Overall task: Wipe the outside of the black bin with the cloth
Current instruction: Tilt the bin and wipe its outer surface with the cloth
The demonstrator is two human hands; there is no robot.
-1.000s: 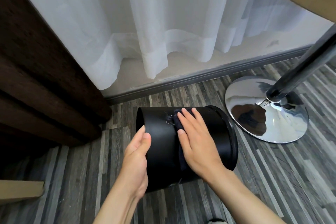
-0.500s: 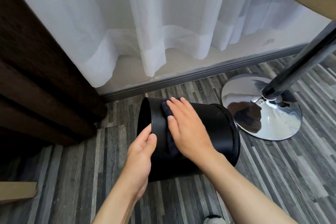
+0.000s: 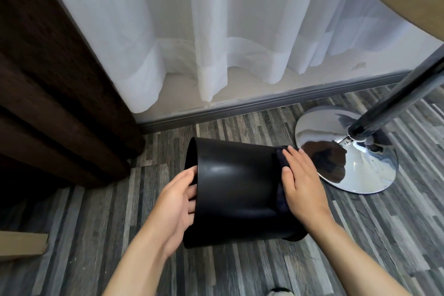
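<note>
Since the frame half a second back, the right hand [image 3: 303,185] has slid with the dark cloth [image 3: 280,175] from the left end of the black bin [image 3: 237,190] to its right end, and the bin has rolled a little so more of its bare side faces up. Lying on its side at the centre of the head view, the bin is a smooth, glossy, slightly tapered cylinder. Its left end sits at 9 o'clock, where the left hand [image 3: 176,206] clasps the edge, thumb on the outer wall and fingers curled around behind. At 3 o'clock the right hand lies flat, fingers together, pressing the soft folded cloth against the wall. Grey wood-grain plank flooring [image 3: 240,271] runs underneath. A mirror-bright chrome disc base [image 3: 346,151] with a dark pole rises at 2 o'clock, near the bin. Sheer white curtain [image 3: 216,31] hangs in folds at 12 o'clock; dark brown textured drape [image 3: 48,79] fills 10 o'clock.
</note>
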